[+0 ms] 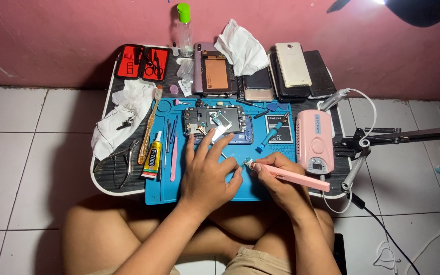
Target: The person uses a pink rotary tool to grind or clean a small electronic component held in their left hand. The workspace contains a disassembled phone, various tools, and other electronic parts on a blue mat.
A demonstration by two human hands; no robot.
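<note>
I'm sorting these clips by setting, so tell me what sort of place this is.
Probably a home phone-repair spot on a tiled floor: a low table with a blue repair mat, an opened phone, a stack of phones and a pink rotary tool unit.

The pen tool (294,176) in my right hand (276,178) is smooth pink plastic with a metal tip. Under my left hand (207,170) the blue mat (164,191) looks matt and rubbery. At twelve o'clock lies an opened phone (220,122), bare metal and circuit board. At nine o'clock, steel pliers (123,160) shine dully beside crumpled white cloth (123,112).
</note>
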